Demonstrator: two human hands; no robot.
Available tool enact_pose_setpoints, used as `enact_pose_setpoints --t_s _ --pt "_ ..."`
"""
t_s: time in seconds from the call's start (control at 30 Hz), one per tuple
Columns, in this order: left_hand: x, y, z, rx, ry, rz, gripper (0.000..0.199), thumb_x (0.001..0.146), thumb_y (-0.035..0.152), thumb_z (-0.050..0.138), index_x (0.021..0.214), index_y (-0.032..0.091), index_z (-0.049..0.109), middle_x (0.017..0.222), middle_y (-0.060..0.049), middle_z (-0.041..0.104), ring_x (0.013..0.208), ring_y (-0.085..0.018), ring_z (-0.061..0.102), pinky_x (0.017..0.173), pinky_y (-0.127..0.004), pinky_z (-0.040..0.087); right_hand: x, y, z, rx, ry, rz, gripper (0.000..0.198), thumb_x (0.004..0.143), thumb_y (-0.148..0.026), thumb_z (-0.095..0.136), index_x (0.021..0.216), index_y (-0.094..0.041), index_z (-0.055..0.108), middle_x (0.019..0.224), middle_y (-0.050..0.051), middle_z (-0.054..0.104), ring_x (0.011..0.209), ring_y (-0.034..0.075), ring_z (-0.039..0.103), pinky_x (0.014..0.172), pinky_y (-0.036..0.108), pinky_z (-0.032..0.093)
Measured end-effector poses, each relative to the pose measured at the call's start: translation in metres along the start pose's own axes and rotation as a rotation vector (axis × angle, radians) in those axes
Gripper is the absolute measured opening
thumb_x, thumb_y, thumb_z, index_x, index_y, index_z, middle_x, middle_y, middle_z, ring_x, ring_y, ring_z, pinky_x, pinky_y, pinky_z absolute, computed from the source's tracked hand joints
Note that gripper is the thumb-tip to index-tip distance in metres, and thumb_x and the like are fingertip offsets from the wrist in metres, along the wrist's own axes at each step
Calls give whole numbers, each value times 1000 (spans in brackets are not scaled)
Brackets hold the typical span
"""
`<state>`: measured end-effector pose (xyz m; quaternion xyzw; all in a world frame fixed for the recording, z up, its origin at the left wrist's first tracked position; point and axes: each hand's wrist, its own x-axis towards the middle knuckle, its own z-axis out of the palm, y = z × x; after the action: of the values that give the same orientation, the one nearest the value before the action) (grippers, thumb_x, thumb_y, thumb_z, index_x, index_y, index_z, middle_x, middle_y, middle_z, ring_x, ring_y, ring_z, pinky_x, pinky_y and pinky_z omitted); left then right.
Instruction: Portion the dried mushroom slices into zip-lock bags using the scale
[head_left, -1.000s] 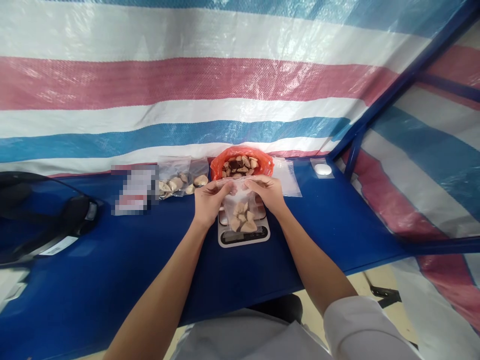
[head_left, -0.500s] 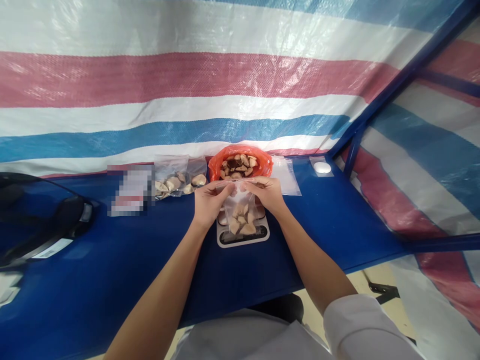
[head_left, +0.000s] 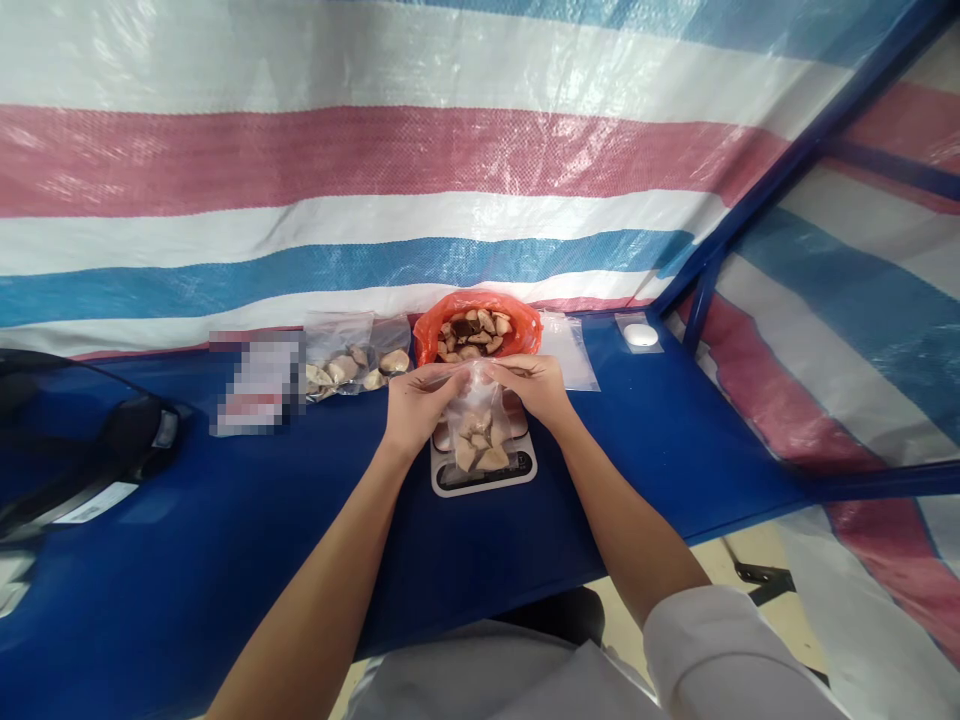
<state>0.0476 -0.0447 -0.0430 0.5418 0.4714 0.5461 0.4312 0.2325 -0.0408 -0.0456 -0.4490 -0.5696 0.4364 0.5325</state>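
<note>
A clear zip bag (head_left: 482,430) with several pale tan, chunky pieces at its bottom hangs between my hands. My left hand (head_left: 417,405) pinches its top edge on the left, and my right hand (head_left: 534,388) pinches the same edge on the right, thumbs close together. Under and behind the bag is a white digital kitchen scale (head_left: 447,488), its dark display strip partly covered by the bag. Just beyond my fingers sits an open red plastic bag (head_left: 525,328) holding many similar brown and tan pieces.
Two filled clear bags (head_left: 337,365) lie left of the red bag, beside a blurred-out packet (head_left: 262,385). Flat clear bags (head_left: 574,350) and a small bag with a white round item (head_left: 640,336) lie right. A black strapped object (head_left: 127,450) rests on the blue table (head_left: 300,540).
My thumbs have drawn slightly closer together along the top of the clear bag. The pieces inside have settled a little lower. The view has shifted slightly.
</note>
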Motion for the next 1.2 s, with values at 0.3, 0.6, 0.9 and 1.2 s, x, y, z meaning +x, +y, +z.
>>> enact_pose_setpoints --t_s 0.3,0.6,0.9,1.2 --pt "1 0 -1 -5 19 -10 26 65 40 85 78 18 82 76 -6 79 68 -20 71 67 -30 59 -1 2 0 -76 -21 -23 22 75 -44 76 80 -24 83 80 2 79 72 22 72 65 32 58" --pt "5 -10 -6 31 14 25 21 72 38 82 79 19 82 72 -5 77 66 -18 69 67 -29 56 -3 1 3 -78 25 55 26 76 -47 75 84 -23 79 71 2 74 62 20 67 49 29 56" --pt "4 -5 -6 -19 57 -17 26 66 43 85 74 18 81 68 -4 75 59 -17 65 54 -26 54 -4 -3 5 -77 67 94 23 74 -44 76 77 -21 78 72 2 76 61 18 66 48 27 54" --pt "-1 -4 -2 -15 102 -41 33 63 49 87 71 18 79 63 -2 72 55 -15 60 48 -24 51 -4 -2 11 -6 -2 41 24 76 -43 76 85 -21 78 84 4 78 79 21 72 67 30 59"
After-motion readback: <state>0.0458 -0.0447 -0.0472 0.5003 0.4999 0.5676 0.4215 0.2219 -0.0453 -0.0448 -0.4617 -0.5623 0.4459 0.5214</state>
